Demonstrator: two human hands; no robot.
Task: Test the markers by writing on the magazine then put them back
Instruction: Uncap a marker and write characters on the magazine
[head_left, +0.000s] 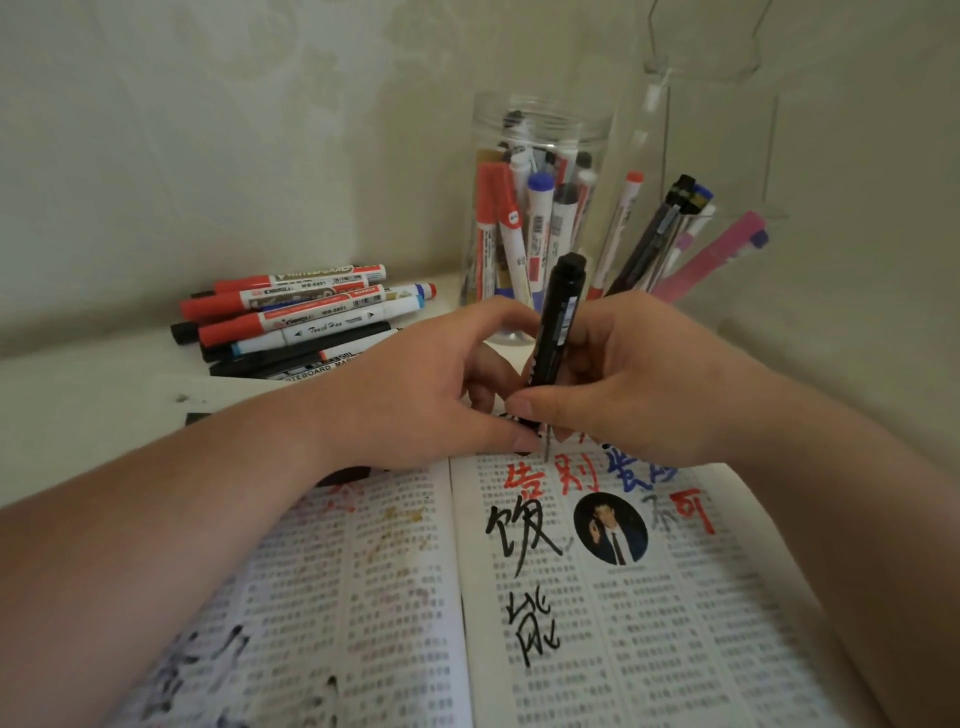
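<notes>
Right hand (613, 384): grips black plastic marker (558, 322), tip at open printed magazine (675, 597).
Left hand (415, 395): curled beside marker; grasp cannot be told.

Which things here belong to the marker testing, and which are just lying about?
Job: black marker gripped in the right hand, tip on the magazine; left hand beside it; pile of markers; jar of markers.
Lying about, probably: pens at right; clear stand behind them.
</notes>
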